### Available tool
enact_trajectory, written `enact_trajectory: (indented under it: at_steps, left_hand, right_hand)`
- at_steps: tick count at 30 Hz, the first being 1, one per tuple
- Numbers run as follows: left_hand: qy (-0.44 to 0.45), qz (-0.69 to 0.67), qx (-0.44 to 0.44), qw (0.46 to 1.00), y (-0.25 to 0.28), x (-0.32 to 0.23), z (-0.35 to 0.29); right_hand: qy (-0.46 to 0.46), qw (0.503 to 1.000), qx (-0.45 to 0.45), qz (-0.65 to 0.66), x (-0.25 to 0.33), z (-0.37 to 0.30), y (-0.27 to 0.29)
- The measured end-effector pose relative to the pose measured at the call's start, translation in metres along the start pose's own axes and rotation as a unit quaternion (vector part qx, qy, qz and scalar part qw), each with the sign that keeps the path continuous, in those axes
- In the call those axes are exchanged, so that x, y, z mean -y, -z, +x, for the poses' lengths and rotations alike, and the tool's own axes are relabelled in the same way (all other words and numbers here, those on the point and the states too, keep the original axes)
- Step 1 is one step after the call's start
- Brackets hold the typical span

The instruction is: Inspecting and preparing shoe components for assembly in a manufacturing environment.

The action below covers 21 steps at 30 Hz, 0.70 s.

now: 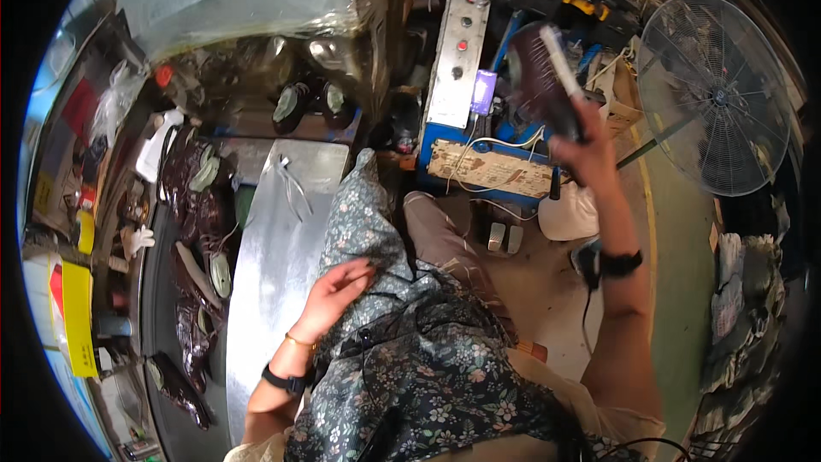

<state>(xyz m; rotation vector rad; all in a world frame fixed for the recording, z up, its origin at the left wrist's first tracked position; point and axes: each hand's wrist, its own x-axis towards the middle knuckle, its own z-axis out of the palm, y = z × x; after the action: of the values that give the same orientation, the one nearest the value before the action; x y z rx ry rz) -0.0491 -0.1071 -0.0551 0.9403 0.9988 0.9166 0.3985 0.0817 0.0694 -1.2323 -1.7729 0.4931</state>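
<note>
Up at the right, my right hand (590, 147) is closed on a dark maroon shoe (537, 77) with a pale strip along its sole edge. The shoe is slightly blurred, and it is raised in front of the blue machine (438, 156). My left hand (335, 295) rests over the flowered apron (368, 222) on my lap, its fingers loosely bent and apart, with nothing seen in them. Beside that hand lies a bare metal tabletop (274, 274), on which sits a thin pale forked strip (292, 186).
Several dark glossy shoes (198, 248) lie along a black belt (158, 308) on the left. A pair of dark shoes (295, 107) stands on a shelf ahead. A large caged fan (721, 98) is at the right. Cables (466, 171) hang from the machine's front; a pedal (505, 238) sits on the floor.
</note>
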Motion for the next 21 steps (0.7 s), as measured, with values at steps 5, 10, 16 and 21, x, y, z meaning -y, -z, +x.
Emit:
enact_trajectory:
  at_steps: [5,10,16,21]
  left_hand:
    - [0.046,-0.032,-0.144,0.988,0.018,0.032,-0.012]
    - [0.082,-0.044,-0.196,0.976,0.023,0.039,-0.008]
    - [0.069,-0.032,-0.181,0.981,0.017,0.034,0.002]
    - [0.077,-0.03,-0.189,0.979,0.02,0.035,0.011]
  right_hand:
    - [-0.12,0.925,-0.157,-0.325,-0.063,0.113,0.095]
    - [-0.148,0.967,-0.052,-0.202,-0.103,0.154,0.129]
    - [-0.17,0.941,0.055,-0.288,-0.081,0.167,0.13]
    - [-0.174,0.883,0.008,-0.436,-0.072,0.146,0.082]
